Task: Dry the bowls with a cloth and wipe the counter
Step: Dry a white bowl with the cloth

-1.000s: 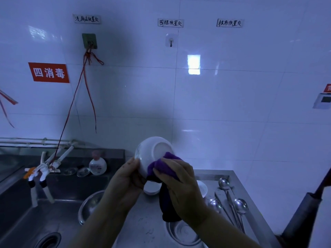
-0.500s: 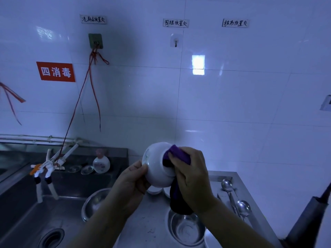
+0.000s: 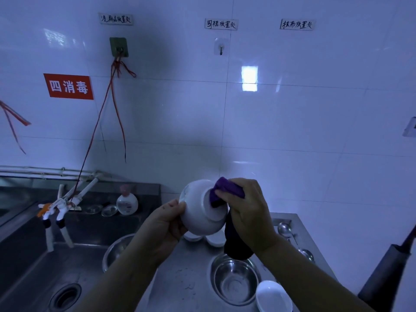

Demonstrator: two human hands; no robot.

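White ceramic, the bowl is being held up in the lower middle of the frame, tipped so its base and foot ring are facing the camera, which is exposing the underside for drying. The left hand is gripping the bowl's rim and side from the left, its fingers curled tight against the wall, apparently to steady it against the rubbing. The right hand is pressing a bunched purple cloth onto the foot ring, fingers closed and pinching the cloth, while the cloth's loose end is hanging down dark behind the bowl. Below, on the steel bench, a metal bowl and another white bowl are sitting at the lower right, two more white bowls are waiting just under the raised one, and spoons are lying by the right edge. Judging by this, bowl drying is under way and the bench wiping is not yet begun
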